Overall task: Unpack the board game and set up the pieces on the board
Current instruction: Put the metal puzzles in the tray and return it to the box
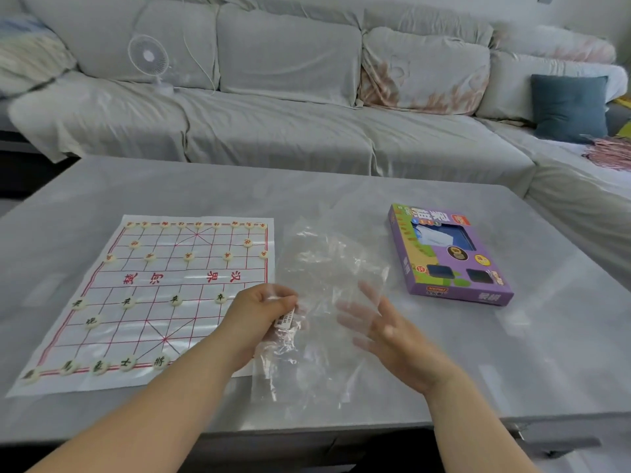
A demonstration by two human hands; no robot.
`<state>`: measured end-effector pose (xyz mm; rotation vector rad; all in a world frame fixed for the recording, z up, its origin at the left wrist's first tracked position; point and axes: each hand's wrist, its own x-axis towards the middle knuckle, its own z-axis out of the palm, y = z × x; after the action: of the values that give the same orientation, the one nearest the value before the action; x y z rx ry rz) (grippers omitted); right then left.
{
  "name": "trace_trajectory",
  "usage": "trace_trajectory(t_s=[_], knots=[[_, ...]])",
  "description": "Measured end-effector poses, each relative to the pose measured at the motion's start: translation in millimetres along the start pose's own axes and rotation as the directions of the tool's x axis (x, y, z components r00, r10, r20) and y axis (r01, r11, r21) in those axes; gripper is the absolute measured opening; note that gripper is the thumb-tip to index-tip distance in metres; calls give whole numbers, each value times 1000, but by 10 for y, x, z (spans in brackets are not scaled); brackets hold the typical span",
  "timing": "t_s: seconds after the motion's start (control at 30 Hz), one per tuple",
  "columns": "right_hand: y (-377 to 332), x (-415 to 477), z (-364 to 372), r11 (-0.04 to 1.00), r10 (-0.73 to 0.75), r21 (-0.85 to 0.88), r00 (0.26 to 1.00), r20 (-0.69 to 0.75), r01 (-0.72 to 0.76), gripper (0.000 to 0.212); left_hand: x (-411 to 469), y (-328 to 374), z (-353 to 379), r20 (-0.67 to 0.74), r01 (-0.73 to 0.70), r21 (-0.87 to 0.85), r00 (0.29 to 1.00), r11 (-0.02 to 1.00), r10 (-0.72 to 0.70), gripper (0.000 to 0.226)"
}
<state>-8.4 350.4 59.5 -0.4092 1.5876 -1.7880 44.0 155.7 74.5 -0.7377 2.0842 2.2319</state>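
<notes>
The left hand (261, 317) curls round the edge of a clear plastic bag (321, 268); the right hand (389, 336) is spread wide, holding nothing, its fingertips veiled by the plastic; just left lies the board (184, 273), with round pieces (174, 299) along both ends; a purple box (447, 257) sits well apart on the right of the grey table (341, 186).

Grey sofa (290, 63) behind table (239, 186); white fan (149, 58) on seat; teal cushion (568, 107); maybe striped cloth (609, 153) beside.

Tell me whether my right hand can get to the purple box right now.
Probably yes. The right hand is open, and bare table lies between it and the purple box. Only the clear bag, gripped by the left hand, covers its fingertips.
</notes>
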Motion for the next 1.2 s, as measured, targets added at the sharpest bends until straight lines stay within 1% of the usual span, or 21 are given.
trace_trajectory(t_s=[0.03,0.07,0.13,0.17,0.2,0.3,0.4,0.47,0.53,0.6,0.67,0.7,0.77,0.83,0.87,0.9,0.93,1.0,1.03,1.1,1.2], knots=[[0,53,49,996,6,-90,1000,-9,-7,99,-12,2,-45,-5,-4,15,1000,1000,4,11],[-2,116,106,992,1,-129,1000,-21,-4,80,-36,11,-92,-8,-8,31,1000,999,8,12],[-40,242,236,994,-18,-104,999,-30,15,45,-95,33,-220,-13,-19,74,1000,997,20,15],[-67,306,298,996,-21,-89,999,-40,18,33,-134,42,-301,-7,-25,101,1000,995,25,17],[-85,370,362,996,-19,-85,999,-50,15,27,-188,52,-402,1,-29,125,1000,992,29,18],[-103,491,590,996,-4,-84,1000,-24,2,31,-399,32,-758,0,-43,117,999,992,43,26],[-139,535,897,989,8,-147,999,49,-1,35,-661,24,-1065,-31,-18,-104,999,994,15,34],[-172,530,1115,981,0,-191,992,123,23,24,-789,11,-1239,-41,-18,-297,999,955,6,47],[-212,522,1323,972,-22,-224,981,195,67,19,-871,7,-1415,-97,-61,-377,995,924,27,51],[-251,532,1518,949,-11,-305,973,232,84,21,-945,4,-1573,-174,-113,-283,983,953,65,40],[-298,564,1735,958,34,-283,964,263,43,31,-1003,-53,-1762,-283,-190,-137,948,972,145,17],[-321,580,1855,973,69,-231,956,284,-2,35,-1046,-100,-1881,-330,-216,-65,926,974,184,17],[-336,659,2091,991,129,-84,937,324,-108,39,-1171,-153,-2107,-376,-248,19,896,969,237,32],[-312,731,2351,986,153,1,911,382,-166,26,-1299,-222,-2332,-444,-276,37,857,960,264,38],[-290,763,2501,982,172,3,892,419,-190,29,-1353,-257,-2431,-483,-285,72,829,956,283,36],[-250,797,2650,976,213,-56,875,435,-210,38,-1402,-297,-2521,-525,-287,121,794,950,307,34],[-192,835,2798,967,247,-170,860,446,-189,42,-1450,-333,-2610,-560,-294,146,762,945,324,35],[-47,914,3119,914,287,-392,853,436,-108,42,-1547,-424,-2797,-610,-331,105,723,938,324,44],[30,941,3282,885,293,-459,857,424,-76,45,-1592,-483,-2901,-630,-343,82,710,936,315,47],[199,1007,3594,852,276,-523,866,417,-20,40,-1687,-620,-3121,-670,-332,67,684,941,289,48],[437,1085,4026,841,231,-539,870,436,46,20,-1852,-833,-3443,-715,-287,66,654,956,246,38]])
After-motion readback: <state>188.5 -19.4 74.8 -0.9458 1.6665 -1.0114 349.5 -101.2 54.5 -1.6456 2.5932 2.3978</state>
